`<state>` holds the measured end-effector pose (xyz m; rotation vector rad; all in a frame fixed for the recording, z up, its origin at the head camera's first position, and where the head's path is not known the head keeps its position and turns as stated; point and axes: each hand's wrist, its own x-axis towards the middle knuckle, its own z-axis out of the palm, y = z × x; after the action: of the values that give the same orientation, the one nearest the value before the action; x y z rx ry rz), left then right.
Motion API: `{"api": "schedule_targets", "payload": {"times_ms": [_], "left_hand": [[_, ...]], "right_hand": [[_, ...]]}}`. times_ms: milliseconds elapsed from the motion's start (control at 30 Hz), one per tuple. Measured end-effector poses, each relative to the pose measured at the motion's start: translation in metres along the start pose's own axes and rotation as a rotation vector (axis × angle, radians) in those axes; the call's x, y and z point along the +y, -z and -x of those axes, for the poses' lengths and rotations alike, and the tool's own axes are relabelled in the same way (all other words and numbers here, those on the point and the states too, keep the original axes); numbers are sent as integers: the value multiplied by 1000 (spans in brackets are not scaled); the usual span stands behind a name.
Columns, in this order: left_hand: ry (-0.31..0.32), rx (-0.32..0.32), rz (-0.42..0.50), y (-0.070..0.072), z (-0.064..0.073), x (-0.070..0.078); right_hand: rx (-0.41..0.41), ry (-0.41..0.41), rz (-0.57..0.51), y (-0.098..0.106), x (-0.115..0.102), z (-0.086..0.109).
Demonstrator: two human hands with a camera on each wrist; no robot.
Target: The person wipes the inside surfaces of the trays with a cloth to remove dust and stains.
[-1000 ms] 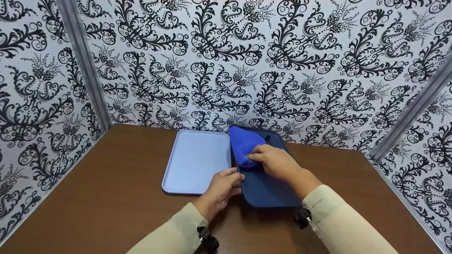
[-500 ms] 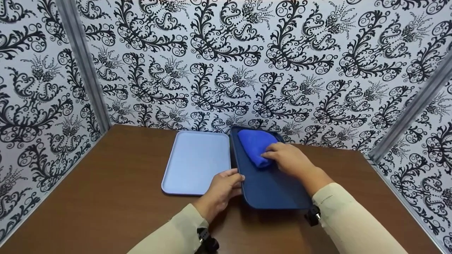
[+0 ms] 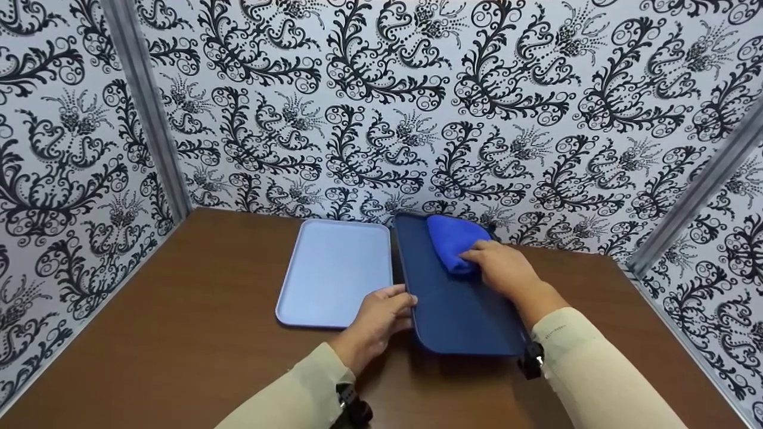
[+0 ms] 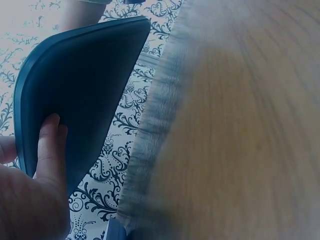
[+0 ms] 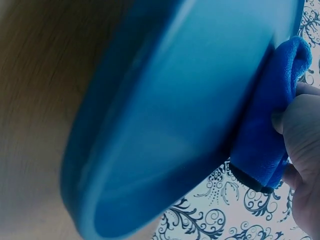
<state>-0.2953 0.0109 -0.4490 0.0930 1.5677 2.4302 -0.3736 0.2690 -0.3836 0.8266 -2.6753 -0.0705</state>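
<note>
A dark blue tray point(image 3: 441, 316) is held tilted above the table by my left hand point(image 3: 381, 316), which grips its left rim. The left wrist view shows the fingers spread under the tray's underside point(image 4: 90, 90), with the thumb at the rim. My right hand point(image 3: 506, 268) holds a folded blue cloth point(image 3: 451, 238) against the tray's upper face, toward the far right. In the right wrist view the thumb and fingers pinch the cloth point(image 5: 265, 125), which lies along the tray's inner surface point(image 5: 200, 85).
A light blue tray point(image 3: 340, 268) lies flat on the brown table point(image 3: 197, 333), left of the dark one. Patterned walls point(image 3: 381, 107) enclose the table at the back and both sides.
My right hand has wiped the cloth rightward across the dark tray, from its left rim to its right side. The left hand keeps its grip; the tray tilts a little more.
</note>
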Motion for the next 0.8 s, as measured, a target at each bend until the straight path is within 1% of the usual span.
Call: {"api": "schedule_targets", "payload": {"times_ms": [167,300,500,800], "left_hand": [[3,-3,-2,0,0,0],[2,-4,-10,-2,1,1],[-3,-9,-17,-2,1,2],[-6,-5,-26,-1,2,1]], "right_hand": [[-28,-74,-21,-3,-5,-3],[-31,-107,-40,-3,-10,-9],[-33,-127,-55,-1,-21,-17],[-28,-119,-60,1,-40,-31]]}}
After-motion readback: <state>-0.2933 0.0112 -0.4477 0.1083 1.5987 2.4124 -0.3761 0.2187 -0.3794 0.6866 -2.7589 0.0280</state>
